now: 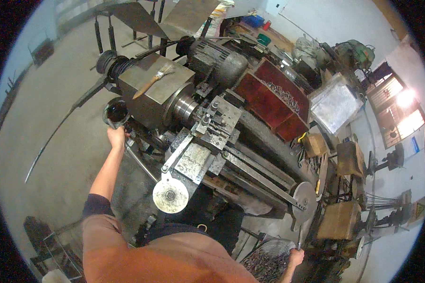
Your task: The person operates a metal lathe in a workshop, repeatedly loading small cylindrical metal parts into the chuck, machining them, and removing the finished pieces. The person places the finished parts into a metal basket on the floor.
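The lathe [220, 123] stands in front of the person, its belt-driven end to the left. Near that left end, the left hand [116, 134] is curled at the near edge of a dark, round-mouthed container [116, 112]; whether it grips the container itself or something beneath it I cannot tell. A metal rod [142, 162] slants just beside this hand, along the lathe's near side. At the lathe's right end, the right hand [296, 257] is clasped around the handle [301, 238] that hangs from a grey disc [304, 200].

A brush [152, 86] with a wooden grip lies on top of the lathe's left-end housing, and a finned motor [217, 59] sits behind that housing. A pale round dial [171, 194] faces up on the lathe's near side. Behind the lathe is a red-brown tray [259, 96] holding small metal pieces. A mesh basket [275, 245] of similar pieces sits below the lathe's right end, near the right hand.
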Demonstrator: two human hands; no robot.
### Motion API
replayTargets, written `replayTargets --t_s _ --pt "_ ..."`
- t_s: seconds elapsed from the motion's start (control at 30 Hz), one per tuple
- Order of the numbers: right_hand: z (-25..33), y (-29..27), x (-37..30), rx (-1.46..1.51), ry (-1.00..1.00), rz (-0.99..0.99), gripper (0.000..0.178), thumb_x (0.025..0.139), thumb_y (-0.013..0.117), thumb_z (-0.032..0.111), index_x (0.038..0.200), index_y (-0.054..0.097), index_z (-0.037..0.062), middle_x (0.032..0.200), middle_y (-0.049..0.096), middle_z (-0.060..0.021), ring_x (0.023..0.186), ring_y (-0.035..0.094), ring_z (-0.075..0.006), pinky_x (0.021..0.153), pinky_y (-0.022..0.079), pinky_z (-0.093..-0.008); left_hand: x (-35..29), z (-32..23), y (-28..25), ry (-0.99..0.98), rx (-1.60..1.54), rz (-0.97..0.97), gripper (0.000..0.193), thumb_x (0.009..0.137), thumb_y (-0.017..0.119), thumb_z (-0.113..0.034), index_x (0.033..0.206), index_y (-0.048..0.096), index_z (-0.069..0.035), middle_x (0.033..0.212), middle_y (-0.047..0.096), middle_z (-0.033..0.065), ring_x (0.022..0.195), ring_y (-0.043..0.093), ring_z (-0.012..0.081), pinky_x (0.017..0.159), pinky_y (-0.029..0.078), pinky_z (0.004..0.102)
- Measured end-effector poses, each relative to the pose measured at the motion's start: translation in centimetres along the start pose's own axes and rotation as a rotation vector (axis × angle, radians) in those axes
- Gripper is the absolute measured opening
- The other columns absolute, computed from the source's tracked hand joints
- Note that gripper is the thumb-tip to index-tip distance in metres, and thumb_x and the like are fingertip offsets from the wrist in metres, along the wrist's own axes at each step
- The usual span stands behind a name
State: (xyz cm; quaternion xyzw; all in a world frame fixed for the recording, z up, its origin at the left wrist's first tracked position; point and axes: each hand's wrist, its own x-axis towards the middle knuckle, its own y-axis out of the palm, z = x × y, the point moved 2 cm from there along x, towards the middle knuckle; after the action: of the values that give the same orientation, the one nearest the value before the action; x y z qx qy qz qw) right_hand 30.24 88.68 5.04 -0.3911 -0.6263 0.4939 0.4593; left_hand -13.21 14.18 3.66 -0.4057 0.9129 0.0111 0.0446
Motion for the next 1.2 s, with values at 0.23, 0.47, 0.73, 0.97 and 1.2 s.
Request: replayTargets --t_s 0.23,0.47,0.73,0.97,1.2 --pt "0.3 -0.3 -0.4 0.045 0.002 0.042 0.033 0.059 0.059 0.022 0.085 0.065 0.0042 0.084 0.064 -0.0200 0.081 0.061 -0.0377 0.073 0.048 -0.0440 1.5 2.2 -0.2 -0.017 0.077 0.007 0.021 0.077 0.061 -0.015 0.088 0.056 0.002 0.064 0.058 0.0086 0.048 0.055 0.0178 0.046 0.045 0.0306" --pt "0.4 -1.5 -1.4 0.133 -0.030 0.068 0.035 0.057 0.058 0.023 0.086 0.064 0.0033 0.083 0.063 -0.0201 0.081 0.060 -0.0394 0.073 0.047 -0.0450 0.8 0.9 -0.1 0.021 0.080 0.017 0.017 0.071 0.053 -0.002 0.082 0.048 0.009 0.062 0.057 0.0140 0.044 0.057 0.0224 0.040 0.047 0.0325" --pt "-1.4 1.3 6.5 -0.057 -0.272 -0.128 0.030 0.062 0.065 0.031 0.073 0.059 0.0033 0.074 0.061 -0.0165 0.072 0.061 -0.0361 0.064 0.048 -0.0462 3.5 -0.2 -2.5 0.056 0.475 0.048 0.015 0.069 0.047 -0.002 0.060 0.054 0.008 0.053 0.056 0.0149 0.045 0.058 0.0236 0.040 0.045 0.0355" --pt "-1.2 3.6 14.3 0.041 -0.252 -0.092 0.032 0.060 0.063 0.028 0.074 0.060 -0.0006 0.083 0.063 -0.0199 0.082 0.060 -0.0384 0.073 0.047 -0.0451 3.2 0.0 -6.5 -0.013 0.267 0.107 0.013 0.071 0.046 -0.002 0.065 0.053 0.007 0.058 0.057 0.0164 0.042 0.053 0.0219 0.040 0.042 0.0327" --pt "-2.8 3.2 9.9 -0.007 -0.228 0.052 0.034 0.063 0.063 0.033 0.075 0.063 0.0006 0.082 0.064 -0.0204 0.080 0.062 -0.0370 0.071 0.048 -0.0449 -3.6 2.3 -17.5 -0.150 0.027 -0.163 0.012 0.073 0.047 -0.002 0.076 0.043 0.009 0.066 0.053 0.0162 0.049 0.054 0.0226 0.046 0.047 0.0345"
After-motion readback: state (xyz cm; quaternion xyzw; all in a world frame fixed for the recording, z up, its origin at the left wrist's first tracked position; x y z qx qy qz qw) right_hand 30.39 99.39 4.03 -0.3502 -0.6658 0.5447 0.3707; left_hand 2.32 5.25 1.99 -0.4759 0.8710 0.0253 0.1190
